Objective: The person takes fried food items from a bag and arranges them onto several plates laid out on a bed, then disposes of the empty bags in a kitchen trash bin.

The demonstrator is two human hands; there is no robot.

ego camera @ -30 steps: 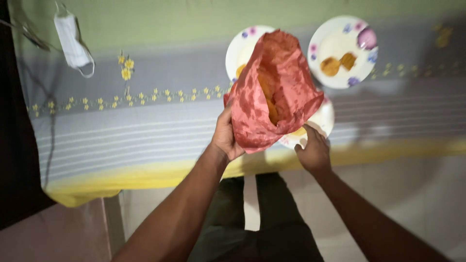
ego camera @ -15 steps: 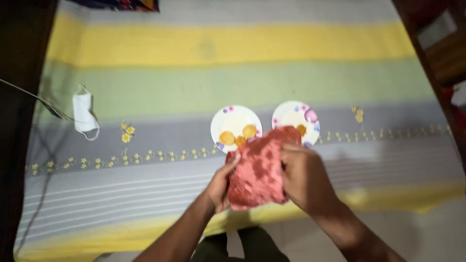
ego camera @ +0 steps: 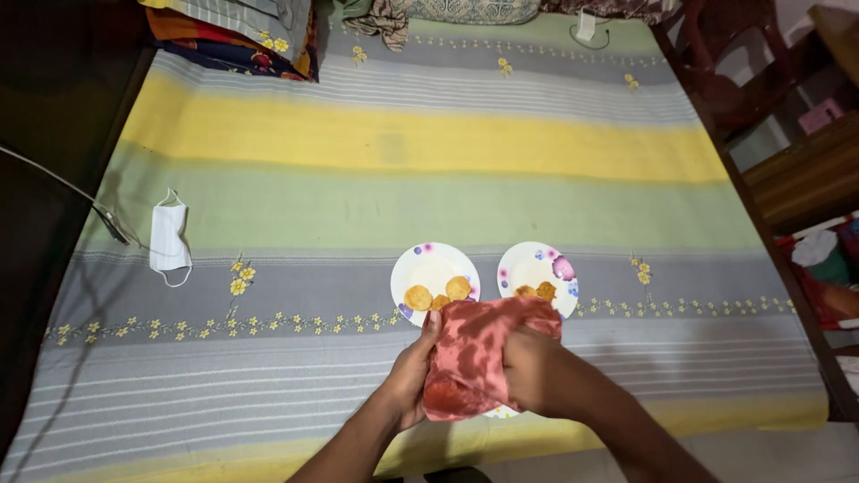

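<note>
— How are the hands set?

— Both forearms come up from the bottom edge and meet over the near side of the bed (ego camera: pixel 429 161). The left hand (ego camera: pixel 410 376) is curled round the left edge of a red plastic bag (ego camera: pixel 474 353), thumb on top, fingers tucked under. The right hand (ego camera: pixel 528 371) is closed over the bag's right side, pressing the plastic into a bunch. Both have a firm hold of it.

— And where does the bag sit?

— Low over the grey-striped part of the bedsheet, just in front of two plates. Its upper edge overlaps their near rims. A sliver of a third plate (ego camera: pixel 503 412) peeks out under the bag.

— What is on the plates?

— The left plate (ego camera: pixel 434 264) carries round golden fried pieces (ego camera: pixel 418 297); the right plate (ego camera: pixel 537 264) has a few more near its front edge, partly hidden by the bag.

— Anything else about?

— A white face mask (ego camera: pixel 168 237) lies well off to the left, beside a thin cable (ego camera: pixel 54 183). Folded clothes (ego camera: pixel 242 31) sit at the far edge of the bed.
</note>
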